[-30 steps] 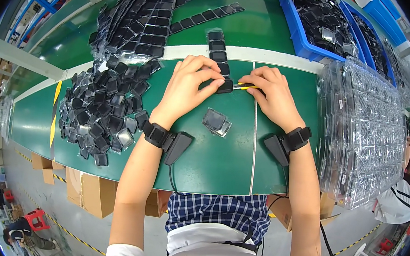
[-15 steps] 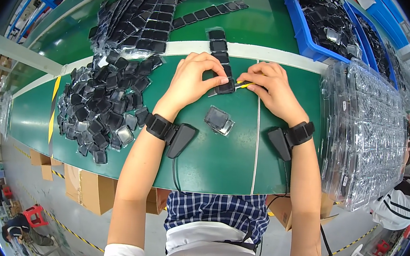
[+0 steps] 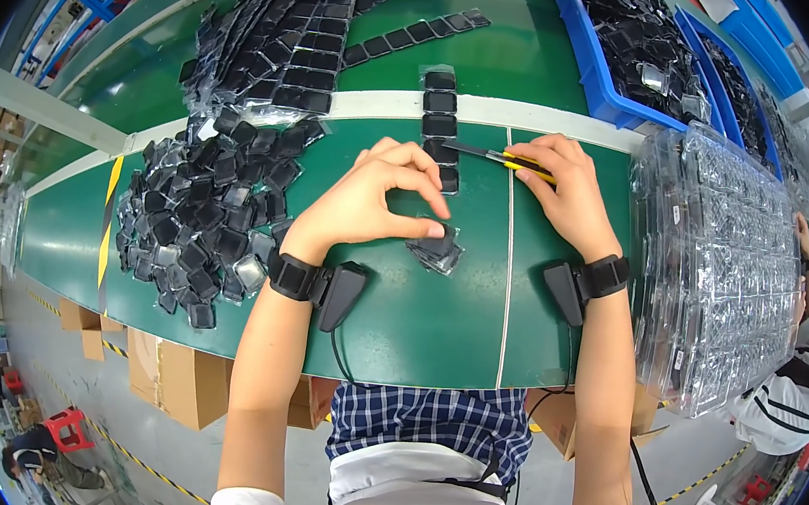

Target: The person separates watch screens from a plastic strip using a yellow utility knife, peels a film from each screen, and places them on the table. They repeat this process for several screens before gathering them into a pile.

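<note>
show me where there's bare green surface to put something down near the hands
Bare green lies near the table's front edge, between the left hand and right hand. Crowded: the black parts pile left, clear stacked trays right.

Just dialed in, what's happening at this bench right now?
A person works at a green table. The left hand presses its fingertips on a small black square part in a clear bag. The right hand holds yellow-handled tweezers, tip at a strip of black square parts. A heap of bagged parts lies to the left, clear trays to the right.
</note>
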Action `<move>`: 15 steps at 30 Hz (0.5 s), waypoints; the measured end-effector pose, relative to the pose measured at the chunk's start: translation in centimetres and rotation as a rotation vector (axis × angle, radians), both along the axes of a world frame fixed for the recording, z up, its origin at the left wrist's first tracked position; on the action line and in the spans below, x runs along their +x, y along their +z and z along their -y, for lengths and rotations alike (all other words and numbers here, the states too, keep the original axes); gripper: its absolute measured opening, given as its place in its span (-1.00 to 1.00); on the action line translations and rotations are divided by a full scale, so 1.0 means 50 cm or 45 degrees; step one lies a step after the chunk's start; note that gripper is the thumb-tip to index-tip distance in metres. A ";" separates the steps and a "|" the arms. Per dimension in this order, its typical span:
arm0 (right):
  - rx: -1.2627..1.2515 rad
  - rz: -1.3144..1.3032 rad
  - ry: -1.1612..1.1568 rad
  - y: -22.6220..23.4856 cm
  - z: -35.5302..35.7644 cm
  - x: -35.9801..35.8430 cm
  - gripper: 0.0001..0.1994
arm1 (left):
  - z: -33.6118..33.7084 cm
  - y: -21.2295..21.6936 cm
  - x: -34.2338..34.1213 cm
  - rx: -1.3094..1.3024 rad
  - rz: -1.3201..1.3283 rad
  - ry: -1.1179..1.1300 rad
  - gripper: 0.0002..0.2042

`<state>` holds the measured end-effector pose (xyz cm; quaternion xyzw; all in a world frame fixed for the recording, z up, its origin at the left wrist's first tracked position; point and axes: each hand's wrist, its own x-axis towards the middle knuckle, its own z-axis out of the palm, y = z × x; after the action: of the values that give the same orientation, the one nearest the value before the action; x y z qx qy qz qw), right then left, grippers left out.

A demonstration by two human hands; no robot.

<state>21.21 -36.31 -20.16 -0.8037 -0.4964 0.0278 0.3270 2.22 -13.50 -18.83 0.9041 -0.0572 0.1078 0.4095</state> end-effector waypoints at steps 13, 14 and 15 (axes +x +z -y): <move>-0.048 0.183 -0.018 -0.007 -0.021 -0.020 -0.72 | -0.003 -0.013 0.024 0.493 0.299 0.236 -0.76; -0.040 0.195 0.000 -0.008 -0.021 -0.022 -0.73 | -0.003 -0.017 0.028 0.491 0.300 0.234 -0.76; -0.042 0.195 -0.002 -0.008 -0.022 -0.022 -0.73 | -0.002 -0.022 0.033 0.397 0.328 0.251 -0.81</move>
<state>20.10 -35.22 -20.57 -0.8090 -0.5189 -0.0256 0.2750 3.86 -13.39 -19.95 0.9365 -0.0364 0.2518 0.2414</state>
